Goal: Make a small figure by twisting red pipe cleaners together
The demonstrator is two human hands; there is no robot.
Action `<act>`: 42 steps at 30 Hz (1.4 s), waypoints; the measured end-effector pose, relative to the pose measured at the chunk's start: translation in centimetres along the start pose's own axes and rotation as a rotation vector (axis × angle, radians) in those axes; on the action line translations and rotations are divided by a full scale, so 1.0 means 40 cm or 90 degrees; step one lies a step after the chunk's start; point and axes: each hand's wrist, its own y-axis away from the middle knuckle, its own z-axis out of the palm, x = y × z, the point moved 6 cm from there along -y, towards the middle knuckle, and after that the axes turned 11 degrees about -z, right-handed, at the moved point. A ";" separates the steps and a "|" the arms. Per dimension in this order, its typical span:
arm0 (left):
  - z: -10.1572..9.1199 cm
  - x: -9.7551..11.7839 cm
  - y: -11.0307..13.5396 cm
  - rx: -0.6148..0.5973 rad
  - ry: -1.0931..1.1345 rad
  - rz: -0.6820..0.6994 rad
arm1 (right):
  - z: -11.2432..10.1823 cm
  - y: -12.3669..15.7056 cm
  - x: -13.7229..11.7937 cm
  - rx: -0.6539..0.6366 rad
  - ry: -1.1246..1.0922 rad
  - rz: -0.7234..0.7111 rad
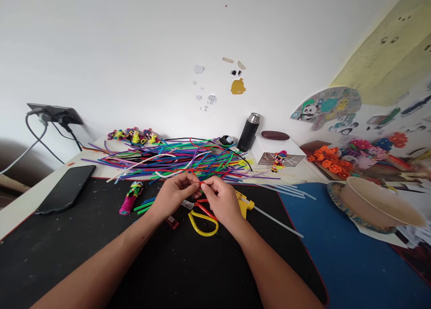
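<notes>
My left hand (175,191) and my right hand (220,197) meet over the black mat (84,255), both pinching a short red strand (201,183) between their fingertips. Under the hands lie scissors with yellow and red handles (202,219). A yellow glue gun (245,203) with a clear glue stick (279,221) lies just right of my right hand. A big heap of coloured strands (182,158) spreads behind the hands. A small pink, green and yellow wrapped figure (130,198) lies to the left.
A black phone (67,188) rests at the mat's left edge. A black flask (248,132) and a white box (276,150) stand at the back. A blue mat (336,255) lies to the right, with a tan bowl (377,201). Finished figures (134,136) sit by the wall.
</notes>
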 end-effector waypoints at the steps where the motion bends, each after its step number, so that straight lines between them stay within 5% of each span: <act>1: 0.000 0.000 0.000 -0.001 0.001 -0.003 | 0.000 0.001 0.002 -0.001 0.000 0.002; 26: 0.001 0.000 0.000 -0.007 -0.008 -0.006 | 0.004 0.004 0.000 0.001 0.010 -0.013; 42: 0.006 0.012 0.015 0.022 -0.012 0.087 | 0.007 -0.003 0.000 0.002 -0.194 0.068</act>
